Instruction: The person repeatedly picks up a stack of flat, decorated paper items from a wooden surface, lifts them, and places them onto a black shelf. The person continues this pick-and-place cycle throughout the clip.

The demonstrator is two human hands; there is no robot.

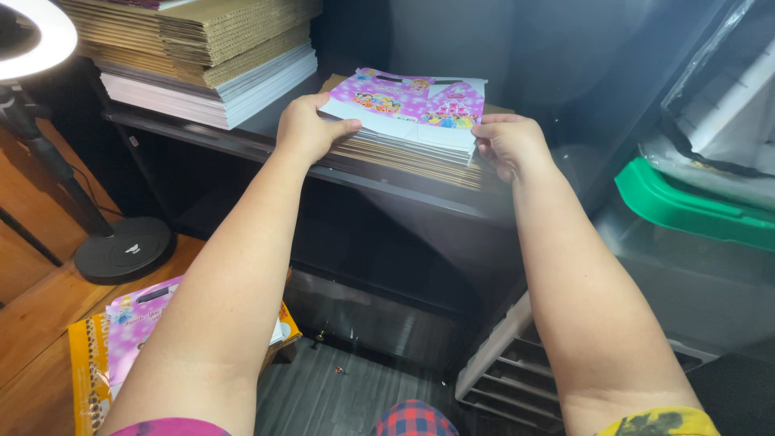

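Currently, head view: my left hand [308, 129] and right hand [508, 145] each pinch an end of the pink flat carton stack [412, 109], which rests on the brown cardboard pile [404, 157] at the shelf's [202, 133] front edge.

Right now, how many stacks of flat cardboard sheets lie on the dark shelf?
2. A tall stack lies at the shelf's back left; a lower stack lies under the pink flat boxes held by both hands. Others may be hidden.
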